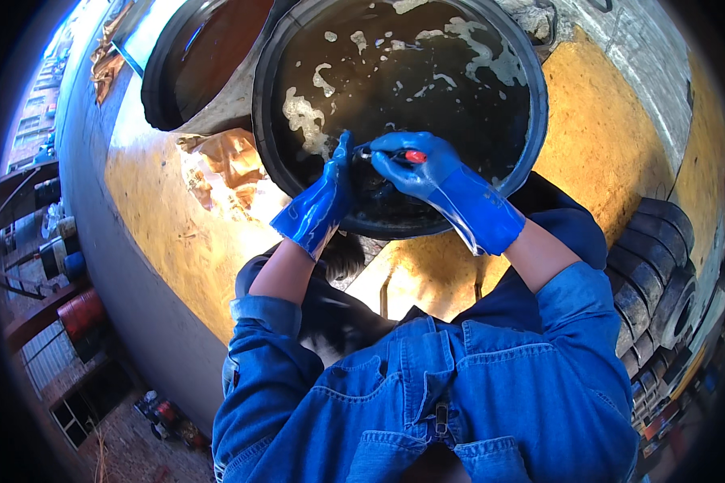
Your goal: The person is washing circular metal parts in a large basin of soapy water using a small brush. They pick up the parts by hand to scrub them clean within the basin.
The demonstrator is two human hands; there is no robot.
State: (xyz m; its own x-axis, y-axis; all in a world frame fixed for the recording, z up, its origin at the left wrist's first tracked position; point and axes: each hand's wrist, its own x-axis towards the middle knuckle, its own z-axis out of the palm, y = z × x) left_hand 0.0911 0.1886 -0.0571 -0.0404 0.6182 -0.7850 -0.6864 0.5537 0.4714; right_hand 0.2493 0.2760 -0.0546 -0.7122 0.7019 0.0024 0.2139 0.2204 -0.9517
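Note:
Both of my hands wear long blue rubber gloves, wet and shiny, above the near part of a round black tub (263, 121) of dark liquid (427, 97) with patches of pale foam. My right hand (417, 165) is closed round a small tool with a red handle (416, 156); a short dark metal end (364, 151) points from it toward the left hand. My left hand (336, 181) is upright beside that end, seen edge-on, its fingers pressed together. Whatever lies in its palm is hidden from this view.
A second dark-rimmed tub (155, 109) with brownish liquid stands to the left. Crumpled brown paper (225, 169) lies beside it on the yellow board (169, 233). Stacked dark ring-shaped parts (648, 266) are at the right. My knees flank the tub's near edge.

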